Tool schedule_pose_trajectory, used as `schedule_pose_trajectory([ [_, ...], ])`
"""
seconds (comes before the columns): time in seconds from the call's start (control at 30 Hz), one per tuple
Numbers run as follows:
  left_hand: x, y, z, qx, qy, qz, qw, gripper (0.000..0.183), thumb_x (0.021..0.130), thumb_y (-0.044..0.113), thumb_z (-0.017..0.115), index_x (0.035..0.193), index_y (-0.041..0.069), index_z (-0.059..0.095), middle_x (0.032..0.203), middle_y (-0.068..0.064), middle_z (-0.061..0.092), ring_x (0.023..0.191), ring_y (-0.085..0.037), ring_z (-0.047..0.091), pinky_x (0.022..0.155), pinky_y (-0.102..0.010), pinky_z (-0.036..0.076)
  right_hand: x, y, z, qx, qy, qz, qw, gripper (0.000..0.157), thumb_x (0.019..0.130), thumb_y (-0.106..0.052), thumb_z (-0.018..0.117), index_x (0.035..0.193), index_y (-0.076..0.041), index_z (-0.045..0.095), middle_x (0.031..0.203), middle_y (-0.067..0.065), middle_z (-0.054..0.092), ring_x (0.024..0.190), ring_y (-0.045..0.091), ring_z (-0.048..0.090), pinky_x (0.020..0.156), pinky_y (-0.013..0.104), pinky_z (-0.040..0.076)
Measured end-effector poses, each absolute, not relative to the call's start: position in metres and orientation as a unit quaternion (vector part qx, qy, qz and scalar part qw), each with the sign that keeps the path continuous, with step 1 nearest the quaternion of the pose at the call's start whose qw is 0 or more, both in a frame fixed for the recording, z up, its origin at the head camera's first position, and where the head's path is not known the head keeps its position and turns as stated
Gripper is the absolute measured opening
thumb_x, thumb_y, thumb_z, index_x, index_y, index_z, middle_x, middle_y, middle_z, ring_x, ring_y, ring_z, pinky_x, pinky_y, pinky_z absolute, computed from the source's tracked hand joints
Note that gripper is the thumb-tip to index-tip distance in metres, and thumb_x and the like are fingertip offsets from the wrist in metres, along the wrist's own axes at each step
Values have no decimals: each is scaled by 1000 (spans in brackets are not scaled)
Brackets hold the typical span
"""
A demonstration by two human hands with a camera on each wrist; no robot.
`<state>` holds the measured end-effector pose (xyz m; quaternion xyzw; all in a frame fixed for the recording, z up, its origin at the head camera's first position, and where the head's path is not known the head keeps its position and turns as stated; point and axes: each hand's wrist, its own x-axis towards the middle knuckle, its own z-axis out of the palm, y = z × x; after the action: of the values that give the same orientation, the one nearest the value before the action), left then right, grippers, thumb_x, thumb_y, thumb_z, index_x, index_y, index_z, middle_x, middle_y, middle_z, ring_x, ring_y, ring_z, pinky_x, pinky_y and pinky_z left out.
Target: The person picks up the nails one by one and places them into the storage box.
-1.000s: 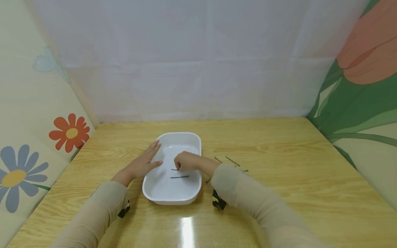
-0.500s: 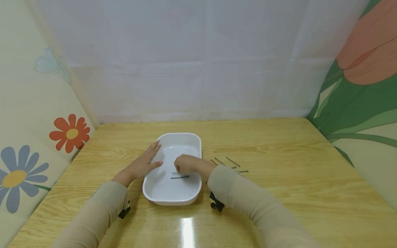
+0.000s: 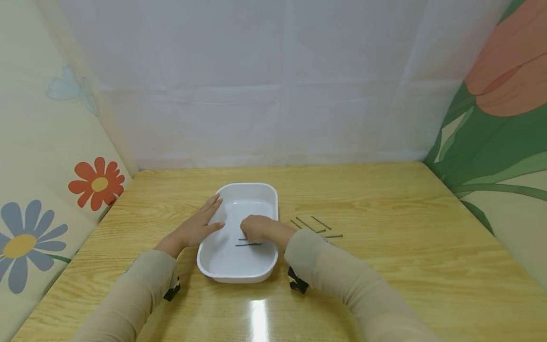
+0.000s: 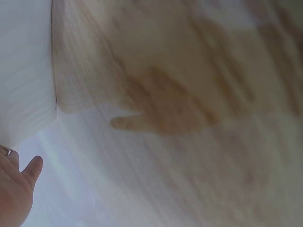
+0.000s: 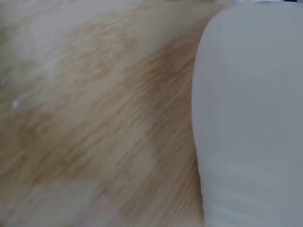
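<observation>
A white tray (image 3: 237, 279) stands on the table in the head view. My left hand (image 3: 196, 229) lies with straight, spread fingers over its left rim, the thumb reaching inside. In the left wrist view this hand (image 4: 16, 189) shows beside the tray wall (image 4: 28, 71). Over the tray's middle, my right hand (image 3: 258, 229) has its fingers curled down and pinches a dark nail (image 3: 241, 239), mostly hidden beneath them. Another nail (image 3: 243, 245) lies just nearer on the tray floor, roughly parallel. The right wrist view shows only table and tray wall (image 5: 251, 118), no hand.
Several loose nails (image 3: 321, 223) lie on the wooden table (image 3: 384, 204) right of the tray, some partly behind the right forearm. A pale cloth (image 3: 273, 95) hangs behind the table, with flower-printed panels on both sides.
My right hand has shifted slightly nearer with its nail, which now lies closer to the other nail in the tray. The left hand has stayed in place.
</observation>
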<state>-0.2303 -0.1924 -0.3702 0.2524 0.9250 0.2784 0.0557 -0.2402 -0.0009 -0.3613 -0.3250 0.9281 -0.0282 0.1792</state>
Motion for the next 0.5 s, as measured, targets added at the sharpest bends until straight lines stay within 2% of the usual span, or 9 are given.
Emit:
schedule_pose_trajectory([
  [0.23, -233, -193, -372, 243, 931, 264, 66, 65, 90, 31, 43, 139, 4, 10, 144, -10, -2, 128, -32, 0, 98, -53, 11, -238, 1, -360, -329, 930, -24, 162, 7, 81, -10, 56, 73, -11, 55, 68, -3, 52, 66, 10, 49, 64, 22, 41],
  [0.5, -232, -193, -370, 243, 928, 273, 67, 65, 90, 30, 44, 139, 4, 10, 144, -10, -2, 128, -32, 1, 97, -53, 13, -238, 5, -351, -334, 928, -66, 153, 3, 81, -9, 56, 81, -11, 58, 75, -3, 56, 69, 9, 50, 64, 21, 42],
])
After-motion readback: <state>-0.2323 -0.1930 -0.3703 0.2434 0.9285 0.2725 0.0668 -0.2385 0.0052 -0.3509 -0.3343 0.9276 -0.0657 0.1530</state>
